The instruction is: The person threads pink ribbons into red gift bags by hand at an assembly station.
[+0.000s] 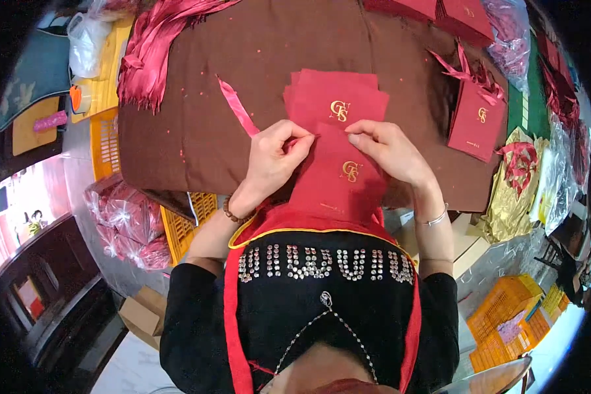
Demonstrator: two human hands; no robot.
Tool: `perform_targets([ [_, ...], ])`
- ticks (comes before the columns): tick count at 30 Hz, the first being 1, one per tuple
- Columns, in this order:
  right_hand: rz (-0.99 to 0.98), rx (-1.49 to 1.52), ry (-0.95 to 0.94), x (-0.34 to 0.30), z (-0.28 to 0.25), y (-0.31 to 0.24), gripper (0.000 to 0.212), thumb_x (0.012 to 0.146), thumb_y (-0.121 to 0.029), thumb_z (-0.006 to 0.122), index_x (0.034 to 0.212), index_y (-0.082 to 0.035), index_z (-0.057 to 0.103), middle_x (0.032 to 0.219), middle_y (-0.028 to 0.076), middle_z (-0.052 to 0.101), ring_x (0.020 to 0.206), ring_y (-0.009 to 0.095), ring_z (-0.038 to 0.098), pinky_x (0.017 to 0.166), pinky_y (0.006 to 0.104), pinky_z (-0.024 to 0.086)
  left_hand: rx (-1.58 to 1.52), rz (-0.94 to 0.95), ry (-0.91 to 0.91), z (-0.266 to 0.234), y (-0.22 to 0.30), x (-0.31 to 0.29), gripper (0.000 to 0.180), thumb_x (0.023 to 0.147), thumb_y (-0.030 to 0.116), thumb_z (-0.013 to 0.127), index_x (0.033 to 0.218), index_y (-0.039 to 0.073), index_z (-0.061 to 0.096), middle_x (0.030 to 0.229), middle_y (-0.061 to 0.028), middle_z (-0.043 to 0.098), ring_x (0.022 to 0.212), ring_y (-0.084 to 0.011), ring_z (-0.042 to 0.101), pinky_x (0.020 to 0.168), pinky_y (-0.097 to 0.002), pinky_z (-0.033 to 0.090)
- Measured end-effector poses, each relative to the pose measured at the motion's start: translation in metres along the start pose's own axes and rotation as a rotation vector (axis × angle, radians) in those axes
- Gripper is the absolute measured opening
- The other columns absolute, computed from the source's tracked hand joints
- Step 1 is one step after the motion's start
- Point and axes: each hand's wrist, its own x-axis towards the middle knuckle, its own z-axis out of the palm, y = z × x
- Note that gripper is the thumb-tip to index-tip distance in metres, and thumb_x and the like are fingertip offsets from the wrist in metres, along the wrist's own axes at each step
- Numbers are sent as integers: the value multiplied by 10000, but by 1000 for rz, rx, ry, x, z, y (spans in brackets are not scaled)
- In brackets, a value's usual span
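A flat red gift bag (pixel 338 187) with a gold monogram lies in front of me, its lower end near my apron. My left hand (pixel 276 154) is closed in a pinch at the bag's upper left edge. From that hand a shiny red ribbon (pixel 238 108) sticks out to the upper left. With thumb and forefinger together, my right hand (pixel 391 150) pinches the bag's top edge on the right. Just beyond both hands rests a stack of similar red bags (pixel 338 88), slightly fanned. What lies inside the left fingers is partly hidden.
A bundle of red ribbons (pixel 152 56) hangs over the brown cloth-covered table (pixel 243 46) at far left. Ribboned red bags (pixel 476 125) sit at right. Orange crates (pixel 505 315), a cardboard box (pixel 143 314) and plastic-wrapped red packs (pixel 128 220) stand around the table.
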Motion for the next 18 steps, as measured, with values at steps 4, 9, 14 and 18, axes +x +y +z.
perform_targets([
  [4,82,118,-29,0,5,-1,304,871,-217,548,1040,29,604,844,153,652,774,169,604,725,300,465,-16,107,10,1,-2,4,65,810,47,647,834,-12,636,752,-45,633,669,-80,570,609,-217,445],
  [9,90,153,-26,1,11,-3,307,869,-209,547,1043,37,609,847,148,656,772,148,596,724,292,464,-78,64,-11,-1,-5,2,71,809,54,653,844,-7,643,760,-41,637,682,-71,569,612,-216,444],
  [14,72,127,-42,5,14,-7,302,869,-204,540,1042,32,613,850,148,658,770,158,602,728,295,463,-62,33,-42,-7,-5,0,69,807,52,654,839,-7,640,743,-25,628,668,-53,549,592,-211,430],
  [18,84,83,-47,5,12,-14,278,886,-161,547,1052,53,606,845,21,629,795,67,531,714,223,437,41,189,-30,-4,0,-2,46,776,42,663,793,15,629,696,-38,604,632,-111,553,579,-250,417],
])
